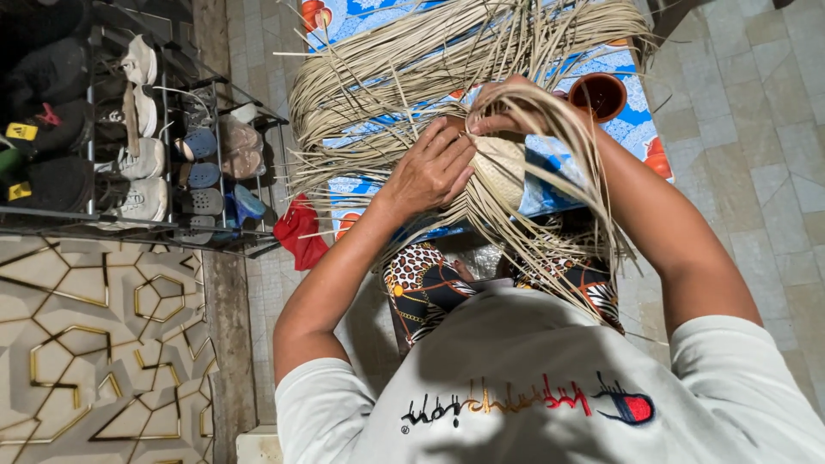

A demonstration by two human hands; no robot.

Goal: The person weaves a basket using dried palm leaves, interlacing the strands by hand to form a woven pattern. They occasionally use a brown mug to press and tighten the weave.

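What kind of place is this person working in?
Probably a home, near an entrance: a shoe rack full of shoes stands by a tiled floor, and a patterned mat lies under the straw strips.

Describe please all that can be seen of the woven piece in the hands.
The woven piece is small, pale and tan, plaited from flat straw-like strips. Many long loose strips fan out from it, up over a blue patterned cloth and down toward the lap. The left hand presses on its left side; the right hand grips strips at its top edge.

matt dry straw strands (404, 77), glossy clay pot (598, 94)
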